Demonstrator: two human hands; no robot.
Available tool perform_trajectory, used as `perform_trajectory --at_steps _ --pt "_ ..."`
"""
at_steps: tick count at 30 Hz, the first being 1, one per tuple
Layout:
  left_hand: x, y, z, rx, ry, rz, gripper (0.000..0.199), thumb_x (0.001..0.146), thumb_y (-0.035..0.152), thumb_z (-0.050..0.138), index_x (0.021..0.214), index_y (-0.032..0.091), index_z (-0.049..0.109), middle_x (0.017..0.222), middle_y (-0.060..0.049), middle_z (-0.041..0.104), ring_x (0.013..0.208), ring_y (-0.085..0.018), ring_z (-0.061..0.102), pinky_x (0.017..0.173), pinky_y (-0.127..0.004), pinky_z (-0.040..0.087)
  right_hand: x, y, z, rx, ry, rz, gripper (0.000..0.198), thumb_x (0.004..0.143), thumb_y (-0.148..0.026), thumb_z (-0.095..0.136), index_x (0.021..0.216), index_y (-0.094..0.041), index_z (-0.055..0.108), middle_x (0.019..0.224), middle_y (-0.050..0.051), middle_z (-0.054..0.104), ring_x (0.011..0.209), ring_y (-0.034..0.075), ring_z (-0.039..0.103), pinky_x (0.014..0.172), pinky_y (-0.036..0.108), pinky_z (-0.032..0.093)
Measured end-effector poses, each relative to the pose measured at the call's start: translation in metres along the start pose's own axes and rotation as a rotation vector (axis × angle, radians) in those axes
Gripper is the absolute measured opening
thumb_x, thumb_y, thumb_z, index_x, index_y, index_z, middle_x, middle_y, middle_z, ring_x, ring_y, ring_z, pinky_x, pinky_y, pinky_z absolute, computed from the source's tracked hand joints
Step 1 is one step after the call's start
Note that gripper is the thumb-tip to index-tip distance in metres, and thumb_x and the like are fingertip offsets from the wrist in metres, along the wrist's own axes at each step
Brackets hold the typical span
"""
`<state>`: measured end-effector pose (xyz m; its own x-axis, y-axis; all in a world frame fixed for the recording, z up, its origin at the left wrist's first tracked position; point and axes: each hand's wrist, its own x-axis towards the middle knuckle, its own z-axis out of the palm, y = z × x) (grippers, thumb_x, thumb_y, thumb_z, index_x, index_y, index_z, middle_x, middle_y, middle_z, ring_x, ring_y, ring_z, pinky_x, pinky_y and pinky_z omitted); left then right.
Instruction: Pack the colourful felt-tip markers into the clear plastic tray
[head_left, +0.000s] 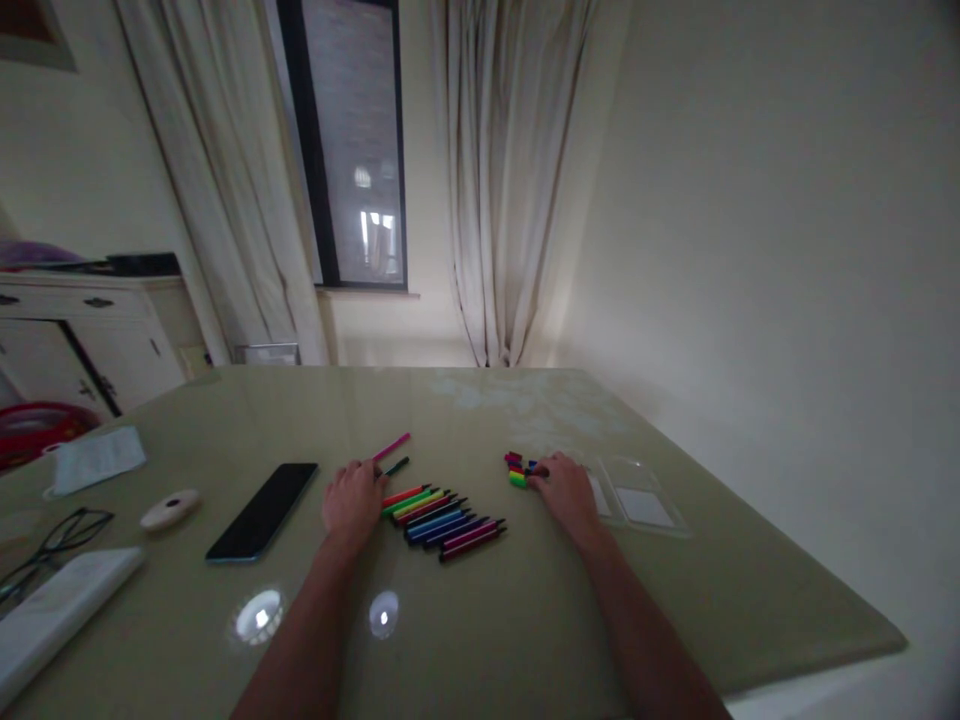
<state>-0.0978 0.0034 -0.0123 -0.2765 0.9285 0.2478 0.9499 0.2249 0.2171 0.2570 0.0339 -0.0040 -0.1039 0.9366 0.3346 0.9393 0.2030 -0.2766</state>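
Left of the left hand, a smooth black phone lies on the glossy table. The left hand's fingers curl at the end of a dark green pen — gripping or merely touching, I cannot tell — with a pink pen just beyond. Right of that hand, slender coloured pens form a slanting row. Small bright caps cluster at the right hand, its fingers bent inward, their hold unclear; a clear, flat plastic case lies just right of it.
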Motion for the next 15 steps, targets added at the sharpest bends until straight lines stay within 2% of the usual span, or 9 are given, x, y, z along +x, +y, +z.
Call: perform_trajectory --at_steps 3,5,7,9,12,15 --pt "0.000 0.011 -0.005 -0.129 0.022 0.072 0.022 0.100 0.029 0.050 0.104 0.018 0.069 0.110 -0.012 0.073 0.105 -0.027 0.067 0.092 -0.037 0.050 -0.003 -0.014 0.001 0.123 0.099 -0.060 0.016 0.095 -0.027 0.063 0.099 -0.019 0.077 0.098 0.010 0.071 0.095 0.025 0.066 0.087 0.035 0.049" --pt "-0.005 0.025 -0.009 -0.286 0.015 0.205 0.020 0.101 0.028 0.049 0.106 0.020 0.066 0.108 -0.008 0.074 0.100 -0.023 0.068 0.090 -0.033 0.051 -0.006 -0.029 0.004 0.268 0.145 -0.167 0.026 0.098 -0.031 0.060 0.119 -0.020 0.072 0.109 0.010 0.071 0.098 0.024 0.066 0.090 0.035 0.051" --pt "-0.013 0.043 -0.011 -0.385 -0.006 0.392 0.017 0.101 0.026 0.048 0.104 0.022 0.065 0.105 -0.006 0.074 0.100 -0.022 0.068 0.091 -0.033 0.050 -0.011 -0.043 0.008 0.388 0.125 -0.314 0.036 0.101 -0.035 0.057 0.134 -0.022 0.063 0.116 0.010 0.070 0.098 0.023 0.067 0.090 0.036 0.052" --pt "-0.023 0.059 -0.011 -0.405 -0.010 0.499 0.016 0.101 0.024 0.048 0.106 0.023 0.064 0.106 -0.006 0.073 0.099 -0.023 0.067 0.091 -0.035 0.049 -0.015 -0.052 0.011 0.459 0.100 -0.422 0.031 0.104 -0.037 0.052 0.126 -0.022 0.069 0.109 0.010 0.073 0.097 0.023 0.068 0.090 0.036 0.053" --pt "-0.035 0.074 -0.009 -0.418 -0.036 0.568 0.018 0.101 0.021 0.046 0.109 0.022 0.063 0.107 -0.006 0.072 0.097 -0.023 0.066 0.088 -0.036 0.049 -0.018 -0.055 0.011 0.522 0.122 -0.435 0.033 0.106 -0.039 0.048 0.103 -0.021 0.076 0.093 0.008 0.075 0.091 0.022 0.069 0.087 0.034 0.053" --pt "-0.043 0.080 -0.007 -0.441 -0.072 0.607 0.019 0.101 0.023 0.046 0.111 0.023 0.062 0.109 -0.006 0.072 0.100 -0.024 0.065 0.090 -0.036 0.049 -0.019 -0.055 0.010 0.577 0.138 -0.407 0.031 0.102 -0.044 0.056 0.110 -0.021 0.075 0.096 0.008 0.076 0.086 0.021 0.070 0.085 0.033 0.054"
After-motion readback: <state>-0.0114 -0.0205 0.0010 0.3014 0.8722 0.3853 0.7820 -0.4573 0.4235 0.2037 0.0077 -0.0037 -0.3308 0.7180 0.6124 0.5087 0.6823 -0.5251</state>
